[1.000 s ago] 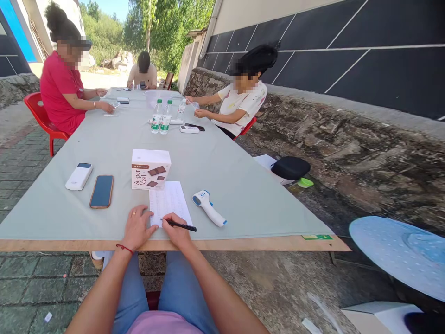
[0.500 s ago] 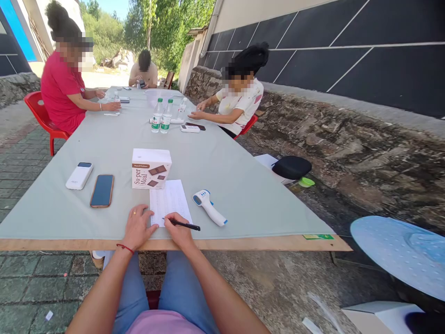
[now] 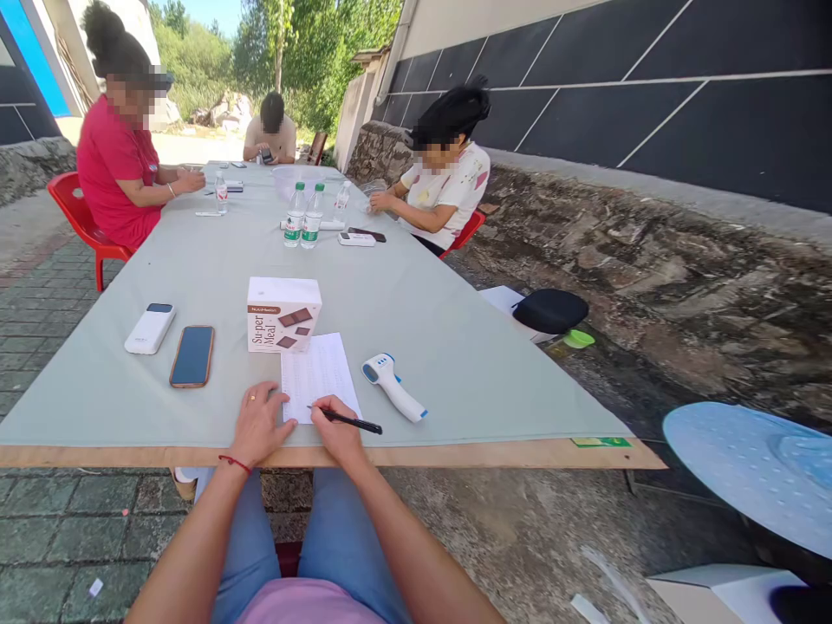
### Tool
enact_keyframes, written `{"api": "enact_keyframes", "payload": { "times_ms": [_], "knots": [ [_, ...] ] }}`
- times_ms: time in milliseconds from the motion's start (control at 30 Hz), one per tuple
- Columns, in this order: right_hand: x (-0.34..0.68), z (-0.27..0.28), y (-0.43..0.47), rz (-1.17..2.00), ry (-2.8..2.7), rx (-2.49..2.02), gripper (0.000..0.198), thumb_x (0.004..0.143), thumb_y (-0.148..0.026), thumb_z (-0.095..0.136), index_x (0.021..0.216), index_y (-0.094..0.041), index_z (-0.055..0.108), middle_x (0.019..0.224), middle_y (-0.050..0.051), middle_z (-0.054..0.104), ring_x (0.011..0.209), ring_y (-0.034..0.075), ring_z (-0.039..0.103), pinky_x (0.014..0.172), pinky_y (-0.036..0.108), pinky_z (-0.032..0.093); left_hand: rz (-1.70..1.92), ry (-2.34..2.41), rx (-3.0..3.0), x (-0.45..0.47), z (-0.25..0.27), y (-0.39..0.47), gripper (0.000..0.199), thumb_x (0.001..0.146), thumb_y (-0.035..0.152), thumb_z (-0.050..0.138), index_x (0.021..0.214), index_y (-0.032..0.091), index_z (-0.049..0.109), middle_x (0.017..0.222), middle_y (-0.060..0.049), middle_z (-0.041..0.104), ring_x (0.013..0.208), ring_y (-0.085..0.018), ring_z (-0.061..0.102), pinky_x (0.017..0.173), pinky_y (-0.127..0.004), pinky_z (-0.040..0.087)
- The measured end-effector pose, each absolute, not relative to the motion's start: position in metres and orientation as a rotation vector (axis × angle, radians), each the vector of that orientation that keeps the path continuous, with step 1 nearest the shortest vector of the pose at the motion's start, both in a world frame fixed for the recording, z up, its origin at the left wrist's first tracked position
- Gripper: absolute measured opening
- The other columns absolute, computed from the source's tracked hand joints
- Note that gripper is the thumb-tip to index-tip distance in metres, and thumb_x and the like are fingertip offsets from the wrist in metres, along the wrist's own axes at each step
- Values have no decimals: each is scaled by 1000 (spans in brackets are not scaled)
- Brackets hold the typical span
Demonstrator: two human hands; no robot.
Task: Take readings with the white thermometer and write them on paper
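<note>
My right hand (image 3: pixel 338 426) is closed round a black pen (image 3: pixel 352 421), its tip at the lower part of a white sheet of paper (image 3: pixel 321 373) that bears rows of small marks. Flat on the table, my left hand (image 3: pixel 261 423) has its fingers spread, with the fingertips at the sheet's lower left edge. A white carton (image 3: pixel 284 315) printed "Super Meal" stands at the top of the sheet and covers its upper left corner. To the right of the paper lies a white and blue infrared thermometer (image 3: pixel 393 387).
Left of the carton lie a phone (image 3: pixel 192 356) and a white power bank (image 3: pixel 150 328). Two green-capped water bottles (image 3: pixel 303 217) stand farther up the table (image 3: pixel 455 373). One person sits at the left (image 3: pixel 123 165), one at the right (image 3: pixel 445 186), another at the far end (image 3: pixel 269 130).
My right hand and the pen have shifted slightly right across the paper. The left-hand person's hands have drawn back from the bottle. The right-hand person has bent lower.
</note>
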State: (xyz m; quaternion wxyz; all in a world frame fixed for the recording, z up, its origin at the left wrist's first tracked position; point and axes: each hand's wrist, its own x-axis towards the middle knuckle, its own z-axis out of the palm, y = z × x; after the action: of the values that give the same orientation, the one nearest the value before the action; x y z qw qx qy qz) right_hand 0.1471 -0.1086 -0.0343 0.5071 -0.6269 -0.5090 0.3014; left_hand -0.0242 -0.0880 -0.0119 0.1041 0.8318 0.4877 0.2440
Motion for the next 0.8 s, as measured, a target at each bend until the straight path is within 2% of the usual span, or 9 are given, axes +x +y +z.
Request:
{"api": "enact_keyframes", "payload": {
  "times_ms": [267, 400, 500, 633, 800],
  "knots": [
    [157, -39, -109, 627, -1143, -1450, 32, 83, -46, 49, 95, -20, 63, 90, 6, 70, 84, 22, 63, 77, 33, 50, 707, 1450, 2468, -24, -13, -88, 34, 74, 26, 71, 106, 21, 62, 122, -11, 54, 118, -27, 50, 109, -47, 35],
    [182, -43, -97, 477, -1481, -1455, 29, 91, -37, 42, 104, -21, 63, 101, 8, 68, 94, 22, 62, 84, 34, 49, 707, 1465, 2466, -25, -13, -87, 33, 75, 26, 70, 106, 22, 61, 122, -9, 54, 119, -27, 50, 108, -47, 35],
    [206, -38, -75, 239, -1836, -1494, 33, 95, -24, 35, 115, -20, 61, 109, 10, 66, 101, 23, 60, 87, 35, 47, 670, 1456, 2474, -24, -9, -87, 31, 76, 25, 69, 105, 22, 61, 122, -9, 56, 119, -26, 50, 108, -47, 34],
    [228, -23, -38, -103, -2277, -1576, 40, 93, -9, 34, 123, -17, 60, 125, 15, 61, 108, 25, 56, 90, 38, 43, 590, 1462, 2457, -18, -3, -87, 29, 77, 24, 67, 104, 22, 60, 124, -8, 57, 119, -26, 50, 110, -49, 29],
    [241, -4, -23, -224, -2380, -1675, 50, 92, -6, 35, 135, -25, 52, 137, 10, 55, 114, 24, 52, 92, 37, 40, 533, 1490, 2410, -10, -2, -88, 30, 77, 23, 67, 106, 21, 60, 125, -10, 57, 120, -27, 51, 112, -51, 27]
  ]
}}
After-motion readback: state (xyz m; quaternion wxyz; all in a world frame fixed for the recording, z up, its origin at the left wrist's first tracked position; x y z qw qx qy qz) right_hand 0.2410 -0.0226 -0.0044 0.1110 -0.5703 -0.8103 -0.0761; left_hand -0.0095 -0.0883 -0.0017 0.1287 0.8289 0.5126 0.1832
